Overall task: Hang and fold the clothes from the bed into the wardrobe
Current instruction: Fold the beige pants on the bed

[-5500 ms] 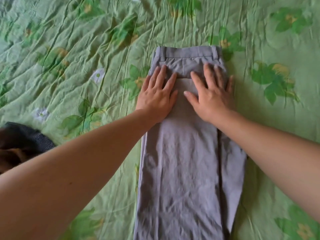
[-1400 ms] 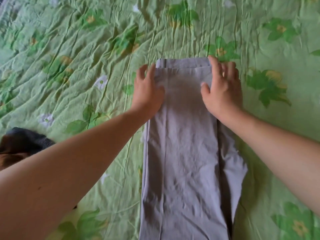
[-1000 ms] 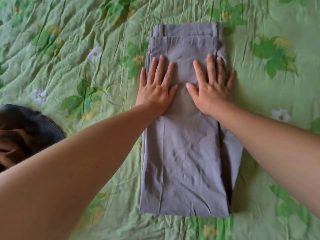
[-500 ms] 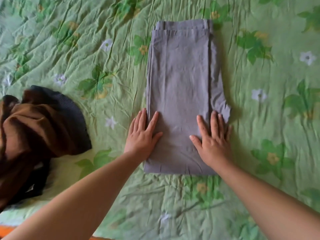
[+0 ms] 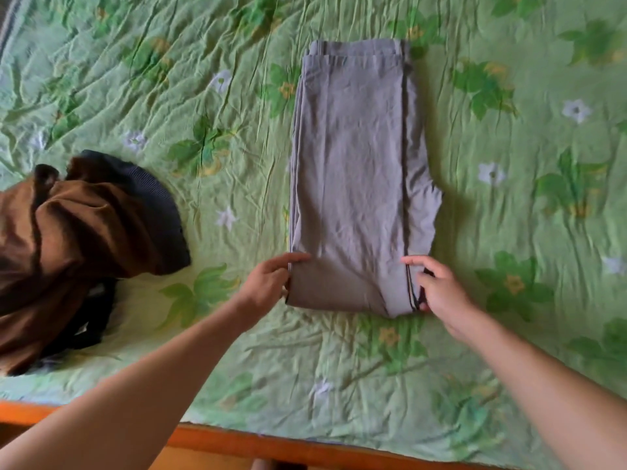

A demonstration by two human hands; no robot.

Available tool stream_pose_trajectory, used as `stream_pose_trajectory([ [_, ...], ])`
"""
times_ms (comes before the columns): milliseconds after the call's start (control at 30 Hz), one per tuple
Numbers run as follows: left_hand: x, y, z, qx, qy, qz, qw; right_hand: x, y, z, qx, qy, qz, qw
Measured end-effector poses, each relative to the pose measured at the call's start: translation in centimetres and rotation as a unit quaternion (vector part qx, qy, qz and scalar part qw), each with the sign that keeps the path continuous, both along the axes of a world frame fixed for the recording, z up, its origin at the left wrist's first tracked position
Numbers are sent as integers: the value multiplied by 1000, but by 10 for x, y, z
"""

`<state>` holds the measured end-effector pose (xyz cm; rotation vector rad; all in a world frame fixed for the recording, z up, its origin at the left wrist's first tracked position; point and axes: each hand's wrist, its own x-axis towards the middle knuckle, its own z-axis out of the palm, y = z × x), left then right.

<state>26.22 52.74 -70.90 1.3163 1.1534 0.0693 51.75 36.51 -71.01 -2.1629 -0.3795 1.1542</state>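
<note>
Trousers [image 5: 353,171], grey and folded lengthwise into a long rectangle, are lying flat on the green floral bedsheet [image 5: 169,79], with the waistband at the far end. The left hand [image 5: 268,283] is gripping the near-left corner of the trousers, its forefinger lying on the top layer and the remaining fingers curling against the side edge. The right hand [image 5: 441,290] is pinching the near-right corner of the trousers, where the stacked layer edges are showing as dark lines. Both near corners are sitting slightly raised off the sheet. Well to the left of the trousers, a brown garment [image 5: 68,232] is lying crumpled over a dark striped garment [image 5: 152,198]. Nearer than the trousers, an orange bed frame [image 5: 271,446] is bordering the sheet.
</note>
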Motion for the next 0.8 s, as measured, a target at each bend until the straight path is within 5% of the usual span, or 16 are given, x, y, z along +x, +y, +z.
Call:
stream_pose_trajectory([
  [67, -4, 13, 0, 77, 31, -117, 990, 12, 0, 6, -9, 45, 43, 998],
  [133, -8, 18, -3, 283, 86, -263, 918, 17, -2, 13, 10, -95, 206, 974],
  [200, -10, 20, -5, 444, 94, -340, 824, 21, -10, 10, 46, -340, 417, 842],
  [267, -9, 22, -8, 516, 81, -338, 783, 26, -14, 9, 41, -471, 478, 740],
  [467, 1, 49, 14, 574, -6, -388, 721, 46, 7, 24, 154, -432, 545, 701],
  [567, 21, 85, 37, 474, -36, -364, 801, 66, 25, 44, 208, -357, 533, 738],
  [667, 65, 132, 57, 306, -27, -189, 933, 92, 81, 57, 190, -191, 237, 934],
  [700, 82, 150, 58, 230, -51, -120, 964, 104, 106, 60, 188, -98, 123, 970],
  [800, 128, 192, 46, -48, -120, 46, 991, 146, 166, 54, 175, 197, 2, 965],
])
